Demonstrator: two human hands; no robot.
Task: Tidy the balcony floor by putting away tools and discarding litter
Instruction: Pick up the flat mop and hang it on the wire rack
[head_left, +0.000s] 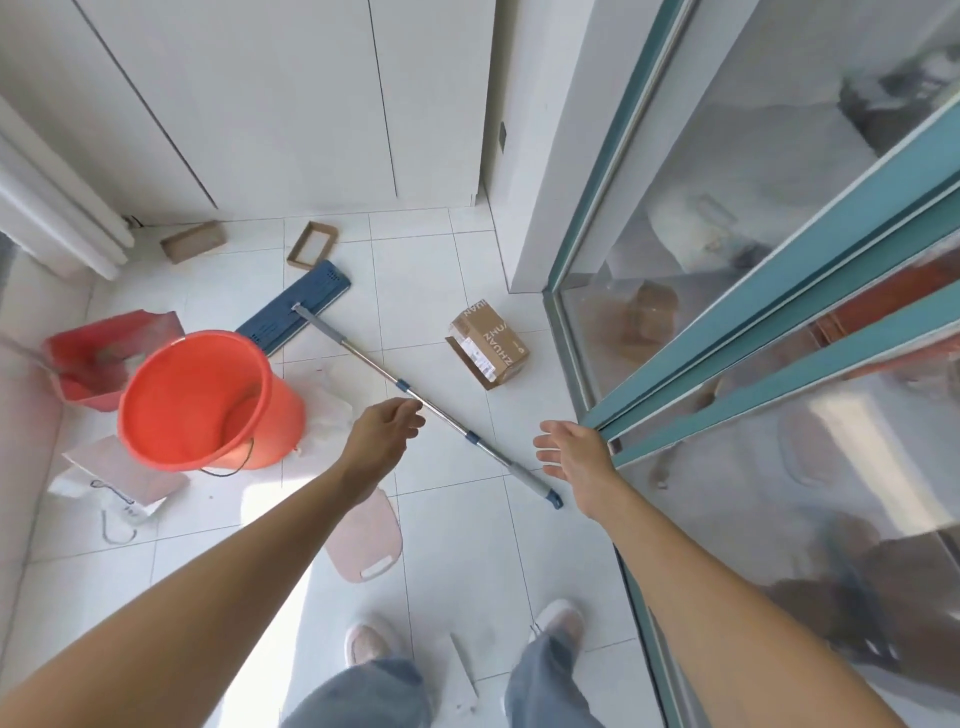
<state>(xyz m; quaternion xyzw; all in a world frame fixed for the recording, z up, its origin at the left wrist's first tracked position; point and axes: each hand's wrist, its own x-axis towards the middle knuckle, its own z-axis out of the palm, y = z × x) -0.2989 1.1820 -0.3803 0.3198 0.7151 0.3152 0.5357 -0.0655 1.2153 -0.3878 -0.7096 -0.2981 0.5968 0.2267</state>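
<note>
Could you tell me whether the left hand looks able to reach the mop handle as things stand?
Probably yes. The left hand is open and already above the mop handle, which lies flat on the floor tiles. The orange bucket stands off to the side, and nothing lies across the handle.

White tiled floor glares with sunlight; white cabinet doors stand behind it, and a teal-framed sliding glass door runs along its right.

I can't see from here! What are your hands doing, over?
Left hand open, reaching at silver mop pole lying on floor. Right hand open, empty. Orange plastic bucket tipped beside it; brown cardboard box nearby.
</note>
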